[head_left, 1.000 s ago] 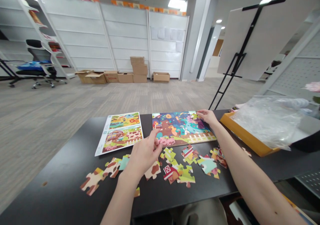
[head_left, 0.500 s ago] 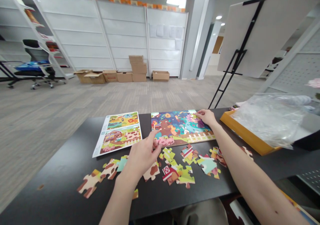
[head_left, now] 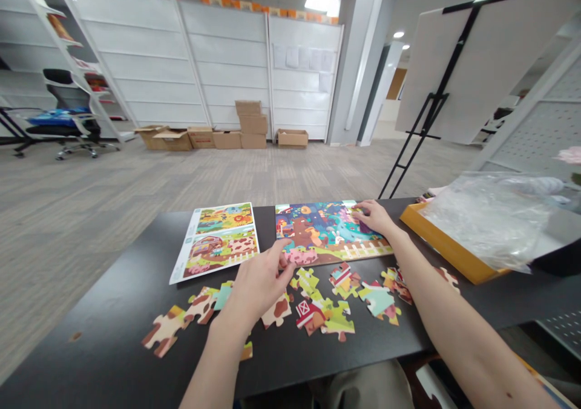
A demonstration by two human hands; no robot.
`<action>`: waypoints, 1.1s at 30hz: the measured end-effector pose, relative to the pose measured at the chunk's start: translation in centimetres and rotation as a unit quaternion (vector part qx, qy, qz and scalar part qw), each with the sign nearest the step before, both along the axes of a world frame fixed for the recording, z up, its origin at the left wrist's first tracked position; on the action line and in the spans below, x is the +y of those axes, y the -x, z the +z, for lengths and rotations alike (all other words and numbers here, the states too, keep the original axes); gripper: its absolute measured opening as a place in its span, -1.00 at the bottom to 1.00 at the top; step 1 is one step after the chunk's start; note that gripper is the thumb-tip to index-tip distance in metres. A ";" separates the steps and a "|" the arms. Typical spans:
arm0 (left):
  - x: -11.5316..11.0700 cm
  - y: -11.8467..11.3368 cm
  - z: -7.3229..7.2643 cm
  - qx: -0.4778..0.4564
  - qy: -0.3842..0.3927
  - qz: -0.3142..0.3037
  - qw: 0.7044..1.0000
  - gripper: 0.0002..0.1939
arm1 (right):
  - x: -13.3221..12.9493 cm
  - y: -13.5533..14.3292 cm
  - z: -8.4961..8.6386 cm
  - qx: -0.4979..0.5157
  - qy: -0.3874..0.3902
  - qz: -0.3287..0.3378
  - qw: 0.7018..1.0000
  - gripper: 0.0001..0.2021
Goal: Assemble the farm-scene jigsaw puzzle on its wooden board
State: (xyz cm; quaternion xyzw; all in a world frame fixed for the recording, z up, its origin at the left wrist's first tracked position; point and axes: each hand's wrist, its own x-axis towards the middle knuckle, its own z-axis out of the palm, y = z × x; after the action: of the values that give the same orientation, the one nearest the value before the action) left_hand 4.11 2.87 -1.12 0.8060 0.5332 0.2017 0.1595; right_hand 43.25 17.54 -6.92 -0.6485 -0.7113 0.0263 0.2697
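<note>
A colourful puzzle board (head_left: 313,218) lies on the black table, with fence and pig pieces along its near edge. My left hand (head_left: 261,276) grips its near left corner, fingers bent and thumb at the near edge. At the board's far right corner, the bent fingers of my right hand (head_left: 374,216) press on a puzzle piece (head_left: 355,211), mostly covered by them. Loose puzzle pieces lie in front of the board: a red barn piece (head_left: 310,316), a green piece (head_left: 338,319) and several others. Brown-patched pieces (head_left: 164,331) lie left of my left forearm.
Left of the board lies a printed picture sheet (head_left: 218,245) with two scenes. A yellow box (head_left: 454,248) holding clear plastic wrapping (head_left: 490,215) stands at the right. Beyond the table are an easel (head_left: 429,115), cardboard boxes (head_left: 252,124) and an office chair (head_left: 68,115).
My right hand has shifted slightly left and nearer on the board's far right corner. The left hand keeps its place at the near left corner.
</note>
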 end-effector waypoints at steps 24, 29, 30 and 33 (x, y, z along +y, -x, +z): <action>0.1 -0.1 -0.6 -0.026 0.014 -0.034 0.999 -0.62 | 0.4 -0.9 -0.2 -0.045 0.023 0.076 0.996 -0.66; 0.3 -0.1 -0.8 -0.025 0.012 -0.040 0.999 -0.61 | 0.6 -1.0 -0.4 -0.060 0.042 0.070 0.995 -0.51; 0.4 -0.1 -0.8 -0.028 0.012 -0.041 0.999 -0.61 | 0.6 -1.0 -0.4 -0.063 0.045 0.070 0.995 -0.49; 0.5 -0.2 -0.8 -0.042 0.013 -0.046 0.998 -0.63 | 0.7 -1.0 -0.5 -0.068 0.049 0.072 0.994 -0.48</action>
State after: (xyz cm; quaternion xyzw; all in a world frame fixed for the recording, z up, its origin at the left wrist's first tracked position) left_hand 4.29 3.36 -1.93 0.8184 0.4911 0.2205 0.2011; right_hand 44.25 18.27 -7.37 -0.6085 -0.7706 0.0367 0.1859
